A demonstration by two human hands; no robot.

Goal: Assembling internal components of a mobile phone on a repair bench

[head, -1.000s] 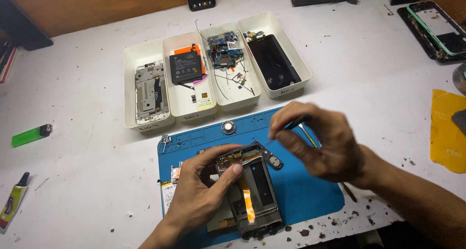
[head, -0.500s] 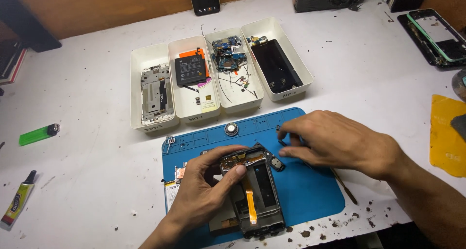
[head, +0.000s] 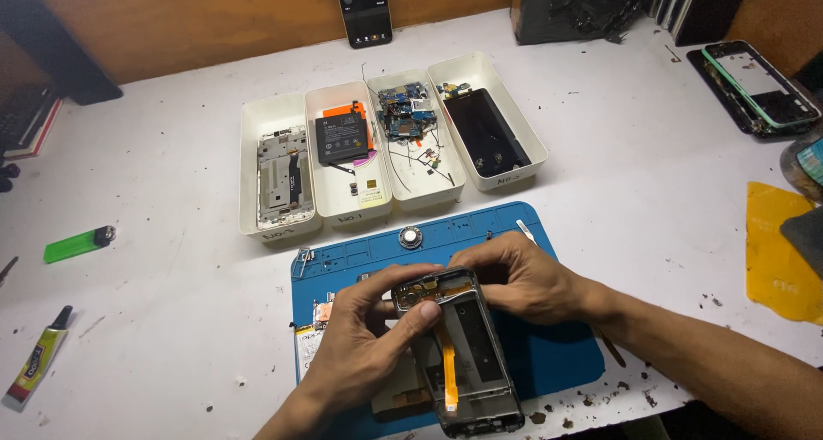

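Frame (head: 463,354) lies on the mat (head: 566,363), long axis running away from the person. Left hand (head: 364,363) pinches its left edge; right hand (head: 523,277) pinches its far end.

The phone frame (head: 463,354) looks like dark metal with a dull sheen, an orange plastic strip (head: 449,376) running down it. The blue mat (head: 531,354) beneath is matt rubber. Four white trays (head: 257,123) are smooth plastic. The white tabletop (head: 171,320) is matt and scuffed. The green lighter (head: 73,244) is glossy plastic.
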